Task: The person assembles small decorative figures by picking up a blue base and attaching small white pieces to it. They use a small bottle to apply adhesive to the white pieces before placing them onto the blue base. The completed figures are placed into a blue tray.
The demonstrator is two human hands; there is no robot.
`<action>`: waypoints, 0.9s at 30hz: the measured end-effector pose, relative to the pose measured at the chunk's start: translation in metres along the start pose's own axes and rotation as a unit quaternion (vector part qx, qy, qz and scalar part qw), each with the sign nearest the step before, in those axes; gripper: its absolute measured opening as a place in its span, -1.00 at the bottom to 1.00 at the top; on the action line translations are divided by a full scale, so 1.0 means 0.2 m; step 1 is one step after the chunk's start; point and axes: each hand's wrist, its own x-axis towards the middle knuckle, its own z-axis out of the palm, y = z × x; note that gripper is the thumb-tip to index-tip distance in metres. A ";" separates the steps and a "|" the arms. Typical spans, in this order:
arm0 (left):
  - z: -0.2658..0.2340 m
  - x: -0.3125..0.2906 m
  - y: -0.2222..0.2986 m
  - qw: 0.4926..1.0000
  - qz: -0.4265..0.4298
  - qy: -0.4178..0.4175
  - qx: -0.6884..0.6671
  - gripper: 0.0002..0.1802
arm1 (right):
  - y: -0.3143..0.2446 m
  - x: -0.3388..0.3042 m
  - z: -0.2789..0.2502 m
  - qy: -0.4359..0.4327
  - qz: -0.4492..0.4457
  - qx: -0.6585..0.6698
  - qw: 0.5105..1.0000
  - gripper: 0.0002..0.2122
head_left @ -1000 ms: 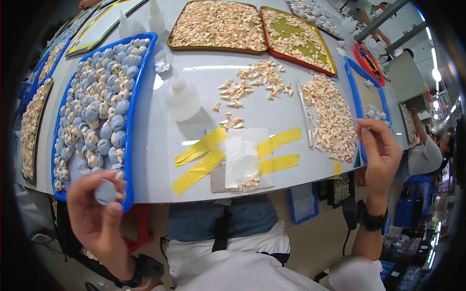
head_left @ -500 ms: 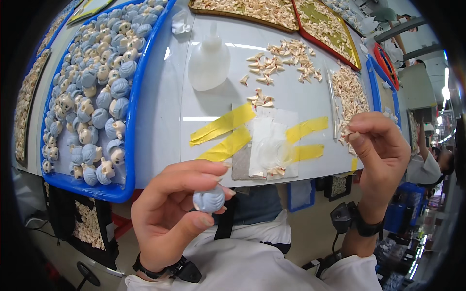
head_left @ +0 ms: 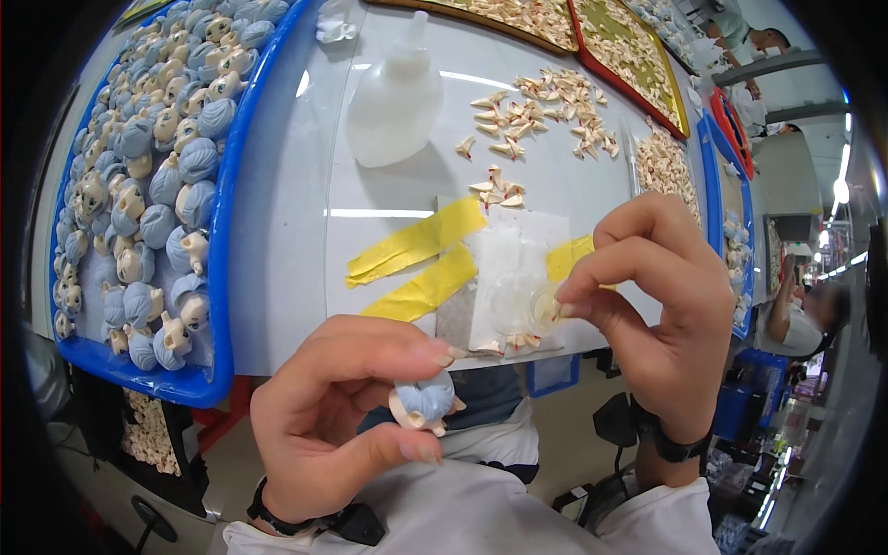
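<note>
In front of my body, my left hand (head_left: 347, 416) pinches a small doll head (head_left: 424, 400) between thumb and fingers. It has swirled light-blue hair, and cream parts show along its lower side. My right hand (head_left: 647, 310) has thumb and forefinger pressed together at the right rim of a clear round dish (head_left: 518, 303). A small cream piece is in that pinch, mostly hidden by the fingertips. The dish sits on a white pad, with strips of yellow tape (head_left: 416, 242) on both sides. Several small cream pointed pieces (head_left: 498, 188) with reddish tips lie just beyond the pad.
A blue tray (head_left: 222, 277) full of blue-haired doll heads stands at the left. A translucent squeeze bottle (head_left: 396, 106) is behind the tape. More pointed pieces (head_left: 555, 102) lie loose farther back, near a red-rimmed tray (head_left: 638, 74). Other people work at the far right.
My right hand has moved left, from the heap of small pieces at the right to the clear dish. The doll head has turned in my left hand, showing more of its cream side.
</note>
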 end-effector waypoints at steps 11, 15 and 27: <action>0.03 0.02 -0.03 0.994 0.038 0.049 0.089 -0.56 | -0.01 0.01 0.02 -0.009 0.008 -0.001 1.000 -0.80; 0.08 0.03 0.01 0.987 0.009 0.064 0.146 -0.54 | -0.02 0.01 0.04 0.025 0.021 -0.001 0.999 -0.80; 0.08 -0.02 -0.02 0.996 -0.027 0.088 0.020 -0.52 | 0.08 -0.20 0.00 0.112 0.107 0.349 0.924 -0.86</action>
